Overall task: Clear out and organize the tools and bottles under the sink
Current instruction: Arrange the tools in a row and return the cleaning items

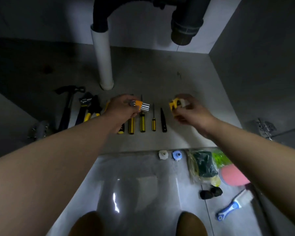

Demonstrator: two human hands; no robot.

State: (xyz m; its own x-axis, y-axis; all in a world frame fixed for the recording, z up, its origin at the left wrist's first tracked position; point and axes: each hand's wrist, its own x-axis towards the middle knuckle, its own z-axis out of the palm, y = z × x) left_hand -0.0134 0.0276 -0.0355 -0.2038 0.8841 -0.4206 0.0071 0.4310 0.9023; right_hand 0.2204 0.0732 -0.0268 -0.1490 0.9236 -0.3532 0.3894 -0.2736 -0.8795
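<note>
Glossy grey floor lies nearest, with a blue-handled brush and bagged sponges at the right. Beyond the cabinet lip, both arms reach over the cabinet base. The left hand grips a hex key set by its orange holder, the silver keys fanning out to the right. The right hand closes around a small yellow tool, blurred. Beneath them, screwdrivers lie in a row pointing at the back wall, between pliers, a hammer and a white pipe.
</note>
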